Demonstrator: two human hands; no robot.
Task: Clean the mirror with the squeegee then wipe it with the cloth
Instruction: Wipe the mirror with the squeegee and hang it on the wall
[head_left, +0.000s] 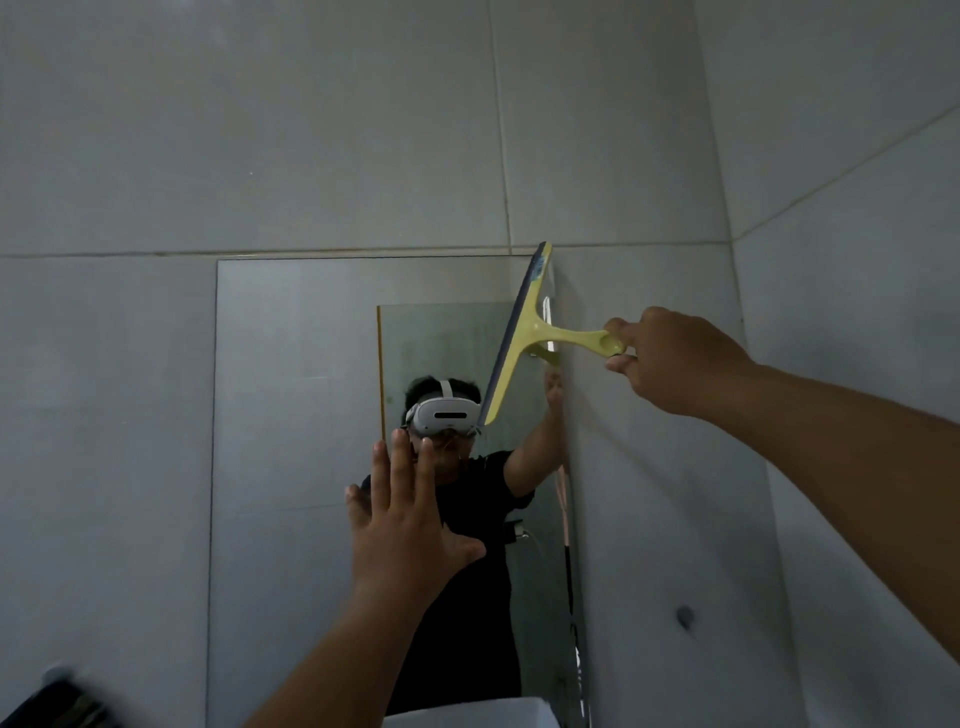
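Worn on the head, facing forward and slightly upward, close to the mirror (291, 415) on the tiled wall (260, 130), both raised forearms in frame.

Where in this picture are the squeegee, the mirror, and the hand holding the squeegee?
squeegee (519, 332): head view, on the yellow-green head, near where the handle joins.
mirror (291, 389): head view, on bare glass left of the reflected person.
right hand (675, 358): head view, on the back of the hand, shut around the handle's end.
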